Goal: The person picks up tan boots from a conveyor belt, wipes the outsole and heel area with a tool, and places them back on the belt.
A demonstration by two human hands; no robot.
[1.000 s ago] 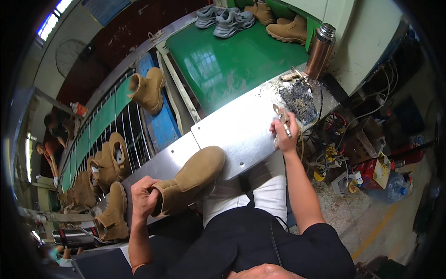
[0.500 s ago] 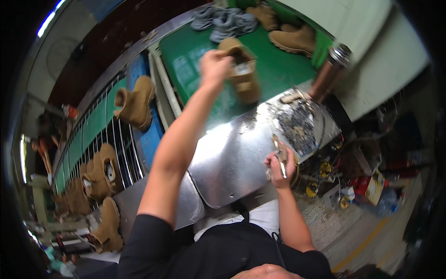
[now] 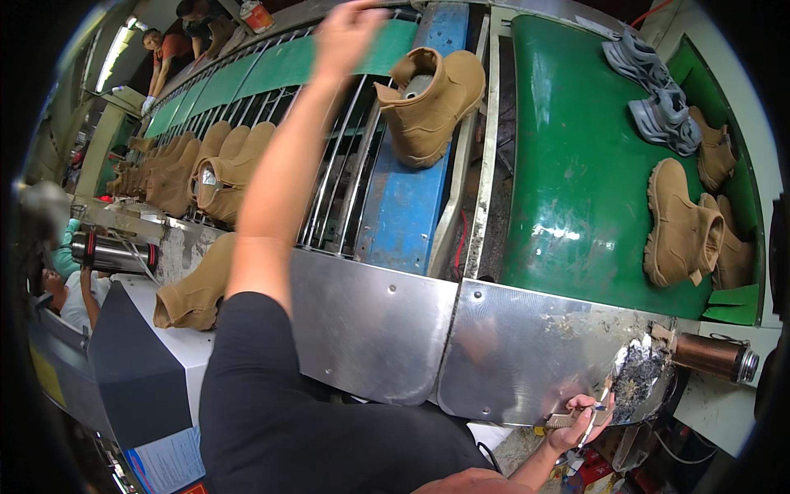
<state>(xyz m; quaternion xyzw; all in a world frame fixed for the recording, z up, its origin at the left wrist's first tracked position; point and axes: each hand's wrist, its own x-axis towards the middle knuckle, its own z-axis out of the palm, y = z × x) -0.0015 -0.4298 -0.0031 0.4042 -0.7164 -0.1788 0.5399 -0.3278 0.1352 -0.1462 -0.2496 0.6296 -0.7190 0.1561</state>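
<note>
My left hand (image 3: 347, 34) is raised and blurred over the wire rack (image 3: 346, 173), with nothing visible in it. The thing nearest to it is a tan boot (image 3: 432, 99) standing on the rack to its right. My right hand (image 3: 580, 421) is low at the right and grips a small brush (image 3: 599, 407). The brush tip rests at the dark, glue-smeared corner (image 3: 635, 380) of the shiny metal plate (image 3: 527, 354). Another tan boot (image 3: 681, 230) lies on the green belt (image 3: 576, 165).
Grey sneakers (image 3: 650, 90) and more tan boots (image 3: 716, 152) lie at the belt's far right. A row of tan boots (image 3: 197, 173) fills the rack's left. One boot (image 3: 193, 290) lies on a white bench. Steel flasks (image 3: 712, 356) (image 3: 111, 253) lie at each side. Other people (image 3: 169, 41) work far off.
My left hand set the tan boot on the green belt, let it go and swung left over the wire rack. My right hand stays at the plate's corner with the brush.
</note>
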